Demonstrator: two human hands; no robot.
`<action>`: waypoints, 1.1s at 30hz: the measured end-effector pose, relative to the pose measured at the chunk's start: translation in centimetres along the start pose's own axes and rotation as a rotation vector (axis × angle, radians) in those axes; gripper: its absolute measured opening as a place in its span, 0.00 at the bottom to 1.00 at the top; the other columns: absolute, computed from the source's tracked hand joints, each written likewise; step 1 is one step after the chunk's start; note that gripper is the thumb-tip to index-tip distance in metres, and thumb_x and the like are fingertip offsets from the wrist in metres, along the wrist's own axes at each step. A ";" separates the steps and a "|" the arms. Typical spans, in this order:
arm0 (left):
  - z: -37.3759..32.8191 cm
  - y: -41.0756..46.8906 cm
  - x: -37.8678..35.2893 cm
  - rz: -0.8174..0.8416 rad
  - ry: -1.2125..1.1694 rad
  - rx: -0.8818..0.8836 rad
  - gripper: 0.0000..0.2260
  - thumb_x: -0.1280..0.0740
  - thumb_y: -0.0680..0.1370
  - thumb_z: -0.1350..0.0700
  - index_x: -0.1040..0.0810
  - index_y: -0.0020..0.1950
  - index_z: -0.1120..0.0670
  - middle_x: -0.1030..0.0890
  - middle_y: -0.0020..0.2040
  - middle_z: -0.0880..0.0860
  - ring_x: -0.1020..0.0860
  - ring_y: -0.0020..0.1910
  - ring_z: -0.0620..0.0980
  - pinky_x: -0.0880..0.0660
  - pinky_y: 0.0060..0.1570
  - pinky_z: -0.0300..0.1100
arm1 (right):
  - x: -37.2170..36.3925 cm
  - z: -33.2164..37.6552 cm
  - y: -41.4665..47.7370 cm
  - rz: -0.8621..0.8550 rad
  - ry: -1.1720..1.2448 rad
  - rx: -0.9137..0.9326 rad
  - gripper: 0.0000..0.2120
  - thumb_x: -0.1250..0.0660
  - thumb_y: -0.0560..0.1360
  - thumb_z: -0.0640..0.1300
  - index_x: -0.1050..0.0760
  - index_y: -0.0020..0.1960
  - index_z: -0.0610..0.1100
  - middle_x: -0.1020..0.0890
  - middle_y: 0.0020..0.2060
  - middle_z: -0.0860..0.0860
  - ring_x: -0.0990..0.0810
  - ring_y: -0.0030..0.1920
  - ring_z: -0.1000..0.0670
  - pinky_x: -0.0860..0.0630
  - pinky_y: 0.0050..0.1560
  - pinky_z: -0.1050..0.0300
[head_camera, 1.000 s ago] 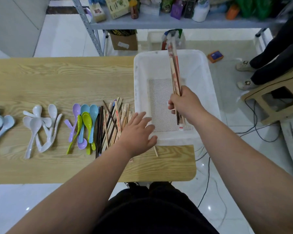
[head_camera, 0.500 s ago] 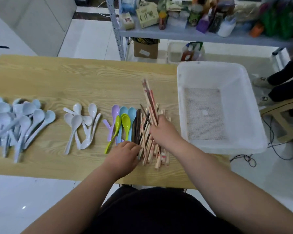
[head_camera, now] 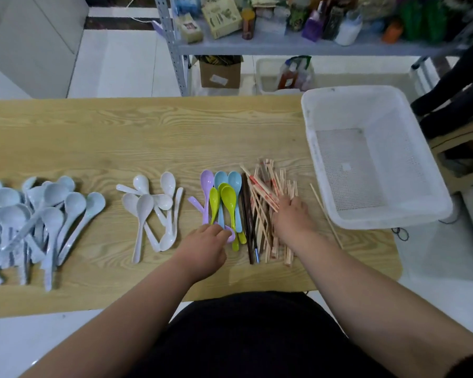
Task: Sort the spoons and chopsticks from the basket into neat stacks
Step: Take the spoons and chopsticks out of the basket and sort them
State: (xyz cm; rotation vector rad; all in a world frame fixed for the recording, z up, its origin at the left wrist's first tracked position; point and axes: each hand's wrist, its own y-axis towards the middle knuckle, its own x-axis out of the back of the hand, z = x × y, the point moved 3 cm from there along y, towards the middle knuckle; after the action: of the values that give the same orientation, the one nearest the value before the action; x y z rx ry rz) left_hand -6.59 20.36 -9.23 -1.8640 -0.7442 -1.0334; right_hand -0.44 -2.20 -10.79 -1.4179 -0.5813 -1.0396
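The white basket (head_camera: 310,148) stands on the table's right end, with nothing in it. Left of it lies a pile of wooden chopsticks (head_camera: 283,184) beside dark chopsticks (head_camera: 247,227). My right hand (head_camera: 294,216) rests on that pile, its fingers curled over the near end of a red-and-white wrapped bundle (head_camera: 261,190) lying flat across it. Coloured spoons (head_camera: 225,197) lie further left. My left hand (head_camera: 205,248) sits at their near ends with loosely curled fingers touching a purple spoon (head_camera: 231,237). White spoons (head_camera: 153,208) and pale blue spoons (head_camera: 38,214) lie in separate piles.
One thin stick (head_camera: 325,214) lies alone between the chopstick pile and the basket. A metal shelf (head_camera: 284,46) with boxes and bottles stands behind the wooden table (head_camera: 148,137). A person's legs (head_camera: 453,85) and a wooden stool (head_camera: 464,156) are at the right.
My right hand carried the wrapped chopsticks out of the basket to the left and lowered them flat onto the pile. My left hand slid from the chopsticks to the coloured spoons' near ends.
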 end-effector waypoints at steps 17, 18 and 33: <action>-8.7 8.9 -4.8 -0.014 -0.042 0.051 0.39 0.47 0.76 0.33 0.58 0.82 0.43 0.63 0.82 0.53 0.63 0.80 0.62 0.53 0.77 0.64 | 6.5 -8.5 -5.1 -0.406 -0.181 0.580 0.29 0.35 0.76 0.55 0.32 0.75 0.47 0.33 0.73 0.39 0.39 0.76 0.39 0.39 0.76 0.39; -9.2 9.4 -5.1 -0.003 -0.077 0.096 0.40 0.48 0.75 0.31 0.59 0.81 0.42 0.65 0.81 0.50 0.65 0.79 0.61 0.54 0.75 0.65 | 6.5 -10.0 -4.9 -0.353 -0.194 0.544 0.32 0.36 0.76 0.58 0.35 0.77 0.50 0.36 0.75 0.39 0.41 0.78 0.39 0.41 0.76 0.39; -12.8 12.2 -6.1 -0.014 0.048 0.159 0.39 0.50 0.73 0.31 0.61 0.80 0.38 0.64 0.82 0.48 0.65 0.79 0.63 0.57 0.77 0.62 | 6.1 -15.6 -2.4 -0.252 -0.231 0.650 0.28 0.39 0.80 0.52 0.38 0.78 0.51 0.28 0.70 0.39 0.29 0.70 0.36 0.30 0.66 0.38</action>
State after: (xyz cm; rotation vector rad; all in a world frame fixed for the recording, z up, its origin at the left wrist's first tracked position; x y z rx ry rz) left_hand -4.45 2.89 -15.62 -1.6947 -0.7893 -0.9945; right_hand -3.50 -18.22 -6.33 -0.9004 -1.1709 -0.7748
